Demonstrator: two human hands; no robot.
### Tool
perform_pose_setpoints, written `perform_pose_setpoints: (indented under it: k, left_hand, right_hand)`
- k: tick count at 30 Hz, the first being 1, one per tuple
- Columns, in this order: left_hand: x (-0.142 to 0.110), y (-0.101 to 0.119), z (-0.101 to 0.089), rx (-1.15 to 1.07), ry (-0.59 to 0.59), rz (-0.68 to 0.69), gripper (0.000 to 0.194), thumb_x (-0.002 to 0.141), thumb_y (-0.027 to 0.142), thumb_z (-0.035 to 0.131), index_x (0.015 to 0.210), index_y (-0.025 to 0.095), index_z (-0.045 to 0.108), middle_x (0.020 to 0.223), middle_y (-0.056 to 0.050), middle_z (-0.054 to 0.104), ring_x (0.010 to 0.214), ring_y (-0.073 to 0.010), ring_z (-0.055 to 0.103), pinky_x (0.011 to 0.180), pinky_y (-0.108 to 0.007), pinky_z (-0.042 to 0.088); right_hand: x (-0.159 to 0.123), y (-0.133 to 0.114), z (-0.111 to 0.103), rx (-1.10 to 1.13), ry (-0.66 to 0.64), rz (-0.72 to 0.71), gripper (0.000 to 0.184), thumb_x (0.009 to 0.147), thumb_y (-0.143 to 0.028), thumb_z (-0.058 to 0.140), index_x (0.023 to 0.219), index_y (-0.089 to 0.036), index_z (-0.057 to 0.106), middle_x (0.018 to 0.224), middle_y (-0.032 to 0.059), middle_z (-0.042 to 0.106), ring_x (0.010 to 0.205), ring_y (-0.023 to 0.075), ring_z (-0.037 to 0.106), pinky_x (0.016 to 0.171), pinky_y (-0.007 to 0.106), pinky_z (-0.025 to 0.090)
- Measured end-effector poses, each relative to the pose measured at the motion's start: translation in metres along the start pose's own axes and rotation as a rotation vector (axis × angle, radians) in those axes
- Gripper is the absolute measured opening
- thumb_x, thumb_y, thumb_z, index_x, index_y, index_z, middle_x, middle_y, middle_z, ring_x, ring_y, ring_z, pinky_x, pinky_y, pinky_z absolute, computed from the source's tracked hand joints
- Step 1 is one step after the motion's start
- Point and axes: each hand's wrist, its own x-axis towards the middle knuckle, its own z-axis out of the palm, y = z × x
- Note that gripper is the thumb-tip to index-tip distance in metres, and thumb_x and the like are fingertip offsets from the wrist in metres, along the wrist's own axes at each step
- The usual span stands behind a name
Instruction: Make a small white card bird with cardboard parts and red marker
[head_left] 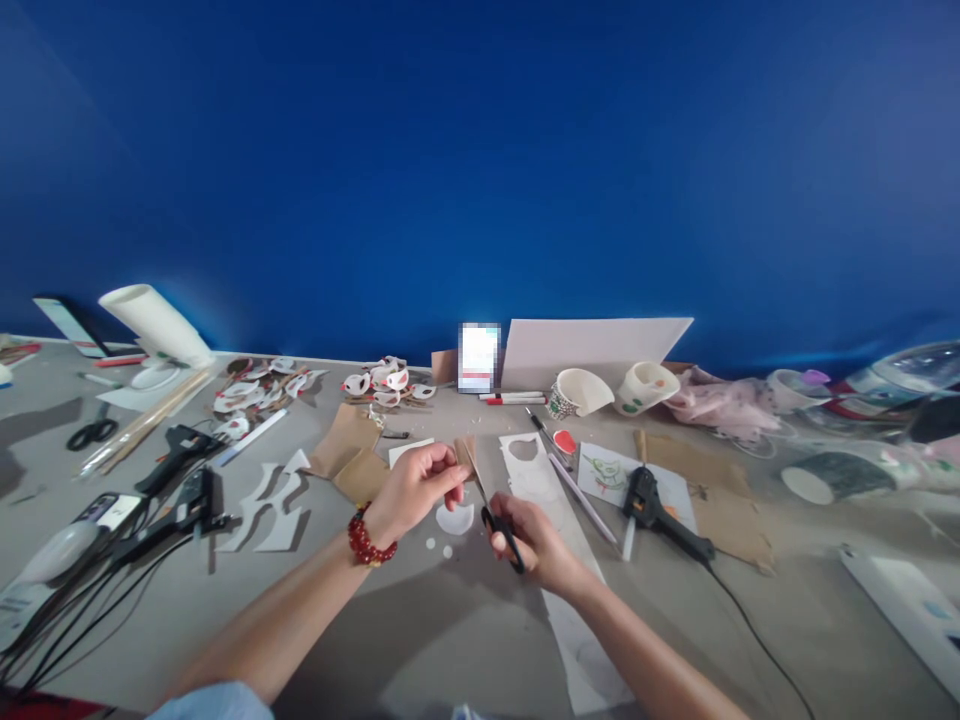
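Scissors with black handles sit in the right hand, their blades pointing up and away, toward the left hand's fingertips. The right hand's fingers are curled around the handle loops, thumb on the near side, so the grip is closed on them; how far apart the blades stand is too small to tell. The left hand is closed as well, thumb and forefinger pinched together at the lower edge of a small brown piece, with the other fingers folded in behind. The blades lie right against that piece at its right side; whether they bite into it cannot be made out. Both hands are above the middle of the grey table, close together.

Just below the fingertips lies a white disc, with two tiny white dots near it. A long white strip with a round cut-out at its far end runs beneath the right forearm. To its right, a black glue gun rests partly over a drawing. Brown cardboard lies beyond the left hand, and a red bead bracelet circles the left wrist.
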Motion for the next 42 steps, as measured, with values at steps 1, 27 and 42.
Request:
perform_pose_setpoints:
  k: [1, 27, 42]
  left_hand:
    - [0.0, 0.001, 0.0, 0.0, -0.001, 0.0, 0.024, 0.086, 0.034, 0.059, 0.07, 0.016, 0.055, 0.062, 0.001, 0.062, 0.051, -0.0096, 0.055, 0.056, -0.022, 0.044]
    - [-0.005, 0.0, 0.009, -0.053, 0.048, 0.002, 0.024, 0.085, 0.033, 0.06, 0.069, 0.015, 0.056, 0.061, 0.0, 0.063, 0.051, -0.0102, 0.055, 0.055, -0.022, 0.044]
    - [-0.006, 0.001, 0.015, -0.068, 0.079, -0.017, 0.026, 0.083, 0.036, 0.061, 0.067, 0.016, 0.056, 0.059, 0.0, 0.063, 0.051, -0.0105, 0.054, 0.055, -0.023, 0.043]
  right_hand:
    - [0.0, 0.0, 0.0, -0.004, -0.001, -0.001, 0.055, 0.076, -0.073, 0.056, 0.075, -0.02, 0.045, 0.063, -0.0026, 0.045, 0.057, 0.0115, 0.039, 0.049, 0.022, 0.029]
    - [0.001, -0.01, 0.001, -0.022, 0.024, 0.012, 0.053, 0.08, -0.071, 0.051, 0.072, -0.02, 0.04, 0.059, -0.003, 0.045, 0.054, 0.0111, 0.039, 0.05, 0.023, 0.029]
    - [-0.001, -0.006, 0.0, -0.008, 0.02, 0.017, 0.053, 0.079, -0.072, 0.052, 0.073, -0.021, 0.041, 0.059, -0.0033, 0.046, 0.053, 0.011, 0.04, 0.049, 0.023, 0.029]
